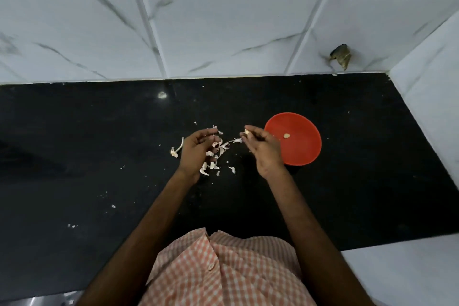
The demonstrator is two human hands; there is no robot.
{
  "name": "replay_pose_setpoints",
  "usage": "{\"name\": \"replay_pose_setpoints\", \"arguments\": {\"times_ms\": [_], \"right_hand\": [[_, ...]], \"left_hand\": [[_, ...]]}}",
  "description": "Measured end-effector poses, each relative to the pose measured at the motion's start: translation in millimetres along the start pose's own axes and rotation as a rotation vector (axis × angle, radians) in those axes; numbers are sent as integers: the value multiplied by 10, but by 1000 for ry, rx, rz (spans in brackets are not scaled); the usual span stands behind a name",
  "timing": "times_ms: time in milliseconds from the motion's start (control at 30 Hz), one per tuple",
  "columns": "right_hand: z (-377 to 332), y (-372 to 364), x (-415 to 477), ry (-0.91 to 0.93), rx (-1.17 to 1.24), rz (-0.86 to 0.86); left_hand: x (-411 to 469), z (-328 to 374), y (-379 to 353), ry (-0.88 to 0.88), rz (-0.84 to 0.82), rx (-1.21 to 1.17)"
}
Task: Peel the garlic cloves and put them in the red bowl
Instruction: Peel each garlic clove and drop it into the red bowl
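On the black counter stands a red bowl [298, 146] with one peeled garlic clove [286, 135] inside it. My right hand [263, 149] hovers just left of the bowl and pinches a pale garlic clove [247, 131] at its fingertips. My left hand [196, 151] hangs over a scatter of white garlic peels [213, 156], fingers loosely curled; whether it holds a scrap of peel is not clear. A garlic stem with its root end [175, 150] lies to the left of that hand.
The black counter [99, 156] runs back to a white marble-tiled wall [223, 32], with a side wall at the right [434, 107]. A dark damaged spot [341, 56] marks the tiles at the back right. Small peel crumbs [113, 205] dot the counter's left front.
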State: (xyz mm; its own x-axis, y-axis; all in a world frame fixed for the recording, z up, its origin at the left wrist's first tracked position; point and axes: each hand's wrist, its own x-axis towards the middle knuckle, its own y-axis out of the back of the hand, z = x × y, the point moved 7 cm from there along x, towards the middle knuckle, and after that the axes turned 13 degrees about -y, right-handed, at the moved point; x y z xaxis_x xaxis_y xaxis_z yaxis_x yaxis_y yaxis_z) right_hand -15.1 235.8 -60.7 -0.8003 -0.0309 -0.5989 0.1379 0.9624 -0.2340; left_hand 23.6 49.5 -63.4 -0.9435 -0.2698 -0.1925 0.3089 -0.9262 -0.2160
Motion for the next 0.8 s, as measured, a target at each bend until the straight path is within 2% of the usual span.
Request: {"name": "replay_pose_setpoints", "arguments": {"times_ms": [167, 300, 367, 467, 533, 633, 733, 800], "right_hand": [[-48, 693, 241, -88, 10, 230], [-119, 943, 311, -85, -14, 311], [-142, 972, 303, -35, -124, 325], [-286, 852, 196, 176, -406, 346], [-335, 638, 146, 307, -531, 296], [-230, 167, 143, 414, -743, 159], [56, -340, 211, 409, -1009, -46], [242, -622, 242, 422, -1166, -185]], "left_hand": [[203, -56, -601, 88, -140, 79], [218, -122, -819, 73, -115, 55], [199, -144, -741, 32, -87, 91], [244, -123, -381, -74, 5, 164], [258, -65, -98, -171, 50, 266], [200, 20, 312, -305, 111, 632], [157, -97, 511, -277, -65, 1028], [104, -291, 528, -197, -243, 1140]]}}
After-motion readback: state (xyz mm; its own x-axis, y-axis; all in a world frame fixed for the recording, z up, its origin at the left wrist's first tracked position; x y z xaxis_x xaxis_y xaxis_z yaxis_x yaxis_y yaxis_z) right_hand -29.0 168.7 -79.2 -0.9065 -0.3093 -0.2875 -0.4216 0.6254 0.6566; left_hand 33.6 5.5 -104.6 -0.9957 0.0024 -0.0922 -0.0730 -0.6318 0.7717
